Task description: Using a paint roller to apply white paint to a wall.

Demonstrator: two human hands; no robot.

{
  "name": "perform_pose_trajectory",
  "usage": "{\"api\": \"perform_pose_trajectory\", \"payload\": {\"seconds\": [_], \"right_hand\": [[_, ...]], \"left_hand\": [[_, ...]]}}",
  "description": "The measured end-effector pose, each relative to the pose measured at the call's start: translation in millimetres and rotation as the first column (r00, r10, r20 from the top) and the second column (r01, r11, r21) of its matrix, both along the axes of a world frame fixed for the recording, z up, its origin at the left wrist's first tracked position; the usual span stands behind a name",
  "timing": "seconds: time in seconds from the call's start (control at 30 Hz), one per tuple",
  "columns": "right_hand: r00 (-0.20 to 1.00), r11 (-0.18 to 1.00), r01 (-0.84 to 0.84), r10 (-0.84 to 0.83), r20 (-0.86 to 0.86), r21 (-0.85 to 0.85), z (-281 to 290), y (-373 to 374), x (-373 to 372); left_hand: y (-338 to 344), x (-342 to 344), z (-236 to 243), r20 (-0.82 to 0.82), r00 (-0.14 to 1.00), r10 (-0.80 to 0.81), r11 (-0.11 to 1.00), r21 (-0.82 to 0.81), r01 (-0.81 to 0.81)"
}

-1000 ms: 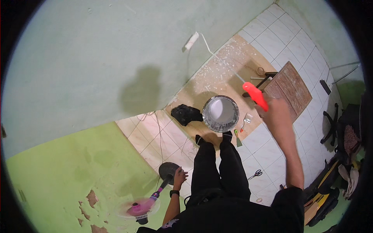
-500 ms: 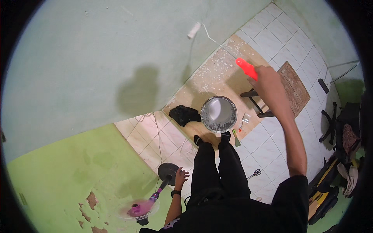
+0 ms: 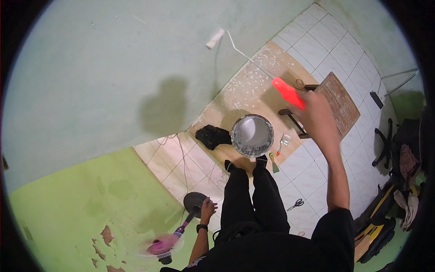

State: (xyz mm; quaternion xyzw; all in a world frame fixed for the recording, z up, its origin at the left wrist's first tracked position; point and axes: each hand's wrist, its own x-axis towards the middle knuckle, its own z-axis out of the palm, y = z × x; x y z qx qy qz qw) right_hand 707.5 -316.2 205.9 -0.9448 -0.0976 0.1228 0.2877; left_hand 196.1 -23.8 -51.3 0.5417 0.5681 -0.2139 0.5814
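Observation:
My right hand [image 3: 318, 117] is closed around the red-orange handle of a paint roller [image 3: 287, 92], held out in front of me. The roller's thin bent frame reaches up and left to a white sleeve [image 3: 215, 39], which is over the pale blue-green wall [image 3: 113, 68]; whether it touches the wall I cannot tell. Down by my left side hangs my left hand [image 3: 208, 210], fingers apart and holding nothing, a dark watch on its wrist. A paint-splattered bucket [image 3: 256, 148] with white paint inside stands just ahead of my feet.
Paint spots cover a tan sheet [image 3: 240, 86] along the wall. A black plastic bag [image 3: 213, 137], putty knife [image 3: 274, 163], brush [image 3: 280, 145] and wooden stool [image 3: 340, 106] surround the bucket. Scissors [image 3: 296, 205] lie on the tiles. A running fan [image 3: 164, 245] stands at left.
The roller sleeve has shifted left and slightly down in the picture, and my right hand has come a little lower with the handle. My left hand still hangs at my side.

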Motion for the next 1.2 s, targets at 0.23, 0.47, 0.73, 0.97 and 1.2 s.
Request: {"api": "perform_pose_trajectory", "payload": {"seconds": [0.23, 0.47, 0.73, 0.97, 1.2], "right_hand": [[0.993, 0.994, 0.067, -0.075, 0.088, 0.082, 87, -8, -50], [1.0, 1.0, 0.012, -0.012, -0.018, 0.007, -16, 5, -1], [0.998, 0.996, -0.029, 0.033, 0.051, -0.079, -168, 18, 85], [0.994, 0.996, -0.089, 0.089, 0.068, 0.004, -81, 0, 45], [0.992, 0.996, -0.086, 0.085, 0.092, 0.009, 99, -15, -31]], "left_hand": [[-5, 9, -2, -0.006, 0.998, -0.06, 0.998, -0.008, 0.06], [-4, 3, 9, 0.006, 0.999, -0.043, 0.999, 0.018, 0.043], [-13, 11, 5, 0.064, 0.998, 0.002, 1.0, 0.008, -0.003], [-13, 4, 11, 0.06, 0.997, -0.047, 0.998, 0.034, 0.045], [-12, 2, 7, 0.059, 0.996, -0.062, 0.998, 0.027, 0.06]]}}
